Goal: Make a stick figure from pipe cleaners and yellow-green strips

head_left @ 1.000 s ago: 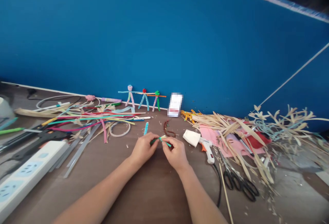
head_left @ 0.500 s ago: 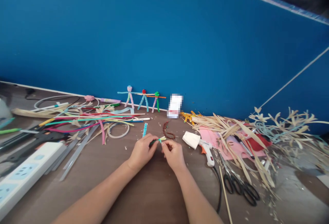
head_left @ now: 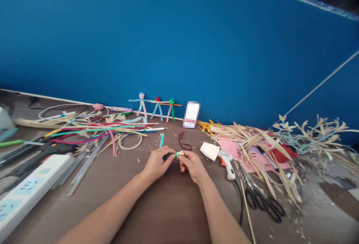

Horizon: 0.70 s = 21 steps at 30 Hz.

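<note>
A smooth blue wall (head_left: pixel 179 49) rises behind a brown desk (head_left: pixel 159 214). Over the desk's middle is a small green-and-cream piece (head_left: pixel 177 154): the left hand (head_left: pixel 157 162) has a closed grip on its green side, and the right hand (head_left: pixel 193 164) pinches the pale end. Fingers hide most of it, so its full shape cannot be made out. Just beyond lie a fuzzy blue stub (head_left: pixel 162 140) and a curved string of brown beads (head_left: pixel 184 143). An off-white, boxy sleeve (head_left: pixel 209 151) covers the glue gun's (head_left: pixel 229 167) nozzle. Papery strips (head_left: pixel 244 133) overlap a pink sheet (head_left: pixel 227 146). A pale, rounded container (head_left: pixel 6 119) is cut off leftward, its contents unclear.
</note>
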Motion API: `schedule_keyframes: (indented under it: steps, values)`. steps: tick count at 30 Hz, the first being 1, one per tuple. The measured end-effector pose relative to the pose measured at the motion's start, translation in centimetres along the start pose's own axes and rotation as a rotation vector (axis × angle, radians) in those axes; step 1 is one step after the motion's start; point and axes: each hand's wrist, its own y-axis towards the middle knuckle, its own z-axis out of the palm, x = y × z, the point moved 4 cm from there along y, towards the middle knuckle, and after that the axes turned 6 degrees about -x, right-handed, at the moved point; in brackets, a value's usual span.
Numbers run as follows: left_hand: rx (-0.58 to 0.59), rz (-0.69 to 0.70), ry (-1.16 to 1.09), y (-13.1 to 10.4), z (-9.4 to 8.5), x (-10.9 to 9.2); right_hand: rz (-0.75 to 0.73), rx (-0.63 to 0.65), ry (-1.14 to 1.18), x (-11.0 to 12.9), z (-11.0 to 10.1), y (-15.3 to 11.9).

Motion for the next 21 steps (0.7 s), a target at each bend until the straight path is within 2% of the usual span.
schedule_keyframes:
  steps: [3,7,10,12,14,17,21]
  values:
    - [0.072,0.071,-0.042,-0.1,0.2,-0.3,0.093,0.093,0.057,-0.4,-0.6,0.1]
    - [0.191,0.161,0.007,-0.4,0.6,-0.8,0.15,0.148,-0.01,-0.6,-1.6,0.0]
    - [0.258,0.228,0.098,-0.6,0.8,-1.3,0.157,0.134,-0.099,-0.4,-2.1,0.0]
    - [0.308,0.276,0.203,-0.7,1.0,-1.7,0.143,0.078,-0.156,-0.2,-2.3,0.0]
    - [0.334,0.299,0.336,-0.8,1.2,-1.8,0.084,-0.018,-0.249,0.1,-2.6,0.1]
    - [0.323,0.289,0.456,-0.9,1.5,-1.6,-0.117,-0.16,-0.473,0.8,-2.6,0.3]
    - [0.329,0.22,0.514,-1.0,1.9,-1.0,-0.324,-0.246,-0.608,1.6,-1.7,-0.1]
